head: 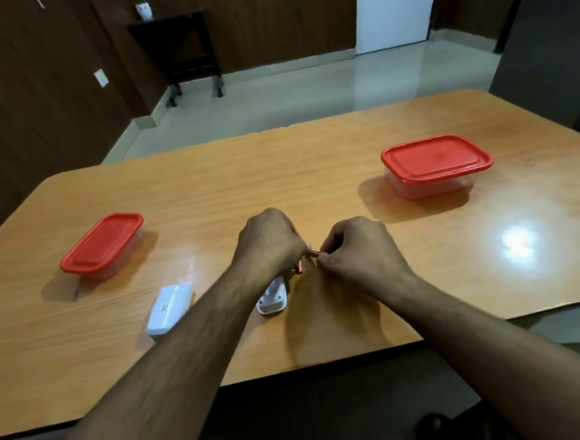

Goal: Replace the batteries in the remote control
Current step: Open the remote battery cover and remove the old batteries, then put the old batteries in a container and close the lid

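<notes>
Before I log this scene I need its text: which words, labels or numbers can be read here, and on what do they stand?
No text here can be read.
White cover on the table: a small dark mark, too blurred to read.
Batteries between the two hands: no legible print.
Left box and right box: plain red lids, no print seen.
Remote: no print seen.
</notes>
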